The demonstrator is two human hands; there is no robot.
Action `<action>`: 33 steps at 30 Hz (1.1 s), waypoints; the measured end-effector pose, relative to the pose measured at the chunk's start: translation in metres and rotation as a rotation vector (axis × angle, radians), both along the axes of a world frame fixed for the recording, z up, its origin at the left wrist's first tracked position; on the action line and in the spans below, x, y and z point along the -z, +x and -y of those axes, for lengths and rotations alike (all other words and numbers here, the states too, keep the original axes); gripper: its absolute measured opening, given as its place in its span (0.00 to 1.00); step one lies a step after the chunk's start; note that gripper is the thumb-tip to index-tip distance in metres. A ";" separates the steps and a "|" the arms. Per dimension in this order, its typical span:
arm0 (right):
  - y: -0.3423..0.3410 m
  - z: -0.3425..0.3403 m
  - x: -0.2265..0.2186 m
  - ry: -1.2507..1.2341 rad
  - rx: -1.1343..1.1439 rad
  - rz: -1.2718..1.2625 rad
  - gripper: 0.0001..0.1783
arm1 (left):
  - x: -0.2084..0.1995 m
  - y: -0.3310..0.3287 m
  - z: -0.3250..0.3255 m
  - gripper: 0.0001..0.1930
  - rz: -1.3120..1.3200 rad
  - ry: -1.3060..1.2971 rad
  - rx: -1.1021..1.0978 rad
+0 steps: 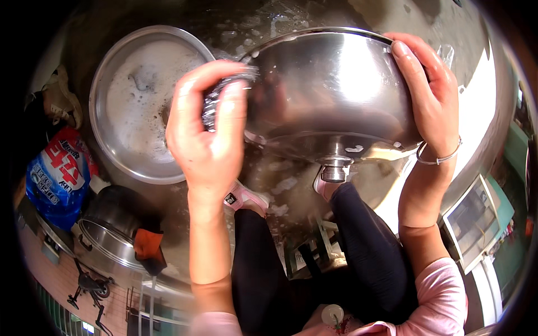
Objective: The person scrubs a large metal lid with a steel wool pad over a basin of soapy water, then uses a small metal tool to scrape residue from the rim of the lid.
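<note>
A deep, shiny stainless-steel pot lid point(314, 84) is tilted up in front of me, its knob pointing toward my legs. My right hand point(428, 84) grips its rim at the right, thumb on the outer metal and fingers over the edge. In my left hand point(207, 123), slightly blurred, is a steel wool scrubber point(210, 106), pinched between thumb and fingers against the lid's left side. Soap spots dot the lid. Left of it stands a round metal basin point(101, 112) of cloudy, foamy water, partly behind my left hand.
Wet concrete floor with suds lies around my shoes. A blue and red detergent bag point(61, 179) stands at the left, with a metal pot point(112, 238) and an orange-and-black cloth point(148, 246) nearer. A framed panel point(471, 221) leans at the right; a small cycle point(92, 285) is lower left.
</note>
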State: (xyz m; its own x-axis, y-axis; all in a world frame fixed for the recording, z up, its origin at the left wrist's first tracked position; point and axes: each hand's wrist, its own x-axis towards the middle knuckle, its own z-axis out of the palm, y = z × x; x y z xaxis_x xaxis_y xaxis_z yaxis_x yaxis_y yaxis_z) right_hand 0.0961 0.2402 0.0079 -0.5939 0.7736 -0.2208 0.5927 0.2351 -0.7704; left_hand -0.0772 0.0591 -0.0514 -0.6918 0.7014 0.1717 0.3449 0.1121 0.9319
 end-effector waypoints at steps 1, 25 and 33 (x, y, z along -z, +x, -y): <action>0.000 0.002 -0.001 -0.020 0.016 -0.014 0.13 | -0.005 -0.001 -0.015 0.07 -0.190 0.076 0.051; -0.007 0.015 -0.013 0.082 -0.062 0.019 0.12 | -0.042 -0.012 -0.078 0.06 -0.213 -0.189 0.426; -0.010 0.020 -0.015 0.070 -0.017 0.013 0.12 | -0.038 -0.018 -0.094 0.08 -0.478 -0.021 0.559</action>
State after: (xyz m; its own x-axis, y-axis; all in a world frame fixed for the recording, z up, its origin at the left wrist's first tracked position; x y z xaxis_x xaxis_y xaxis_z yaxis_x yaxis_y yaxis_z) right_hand 0.0865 0.2202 0.0231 -0.6048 0.7770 -0.1746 0.5979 0.2982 -0.7440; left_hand -0.0949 0.1533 -0.0134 -0.0830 0.9339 0.3478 0.7237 -0.1834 0.6653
